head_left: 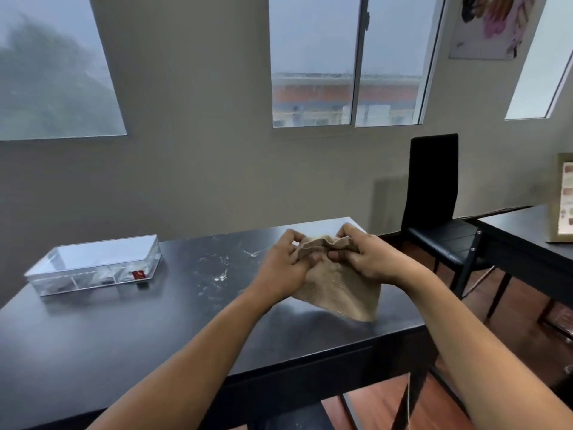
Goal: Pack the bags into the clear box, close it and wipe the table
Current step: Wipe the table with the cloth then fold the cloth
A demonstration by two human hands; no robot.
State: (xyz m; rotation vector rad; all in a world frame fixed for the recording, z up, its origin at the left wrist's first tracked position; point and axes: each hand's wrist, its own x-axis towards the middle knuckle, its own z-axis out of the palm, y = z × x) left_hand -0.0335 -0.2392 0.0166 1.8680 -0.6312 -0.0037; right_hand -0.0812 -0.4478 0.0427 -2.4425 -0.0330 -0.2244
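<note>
A beige cloth (341, 287) hangs above the right part of the black table (124, 330). My left hand (286, 265) and my right hand (369, 259) both pinch its bunched top edge, thumbs almost touching. The cloth's lower corner droops close to the tabletop near the right edge. The clear box (96, 263) stands at the far left of the table with its lid on. Small items show faintly through its walls, and a red label (138, 274) marks its front right corner.
White smears (217, 268) mark the tabletop between the box and the cloth. A black chair (440, 212) stands right of the table. A second dark table (533, 240) with a framed picture (562, 203) lies at far right. The wall runs close behind.
</note>
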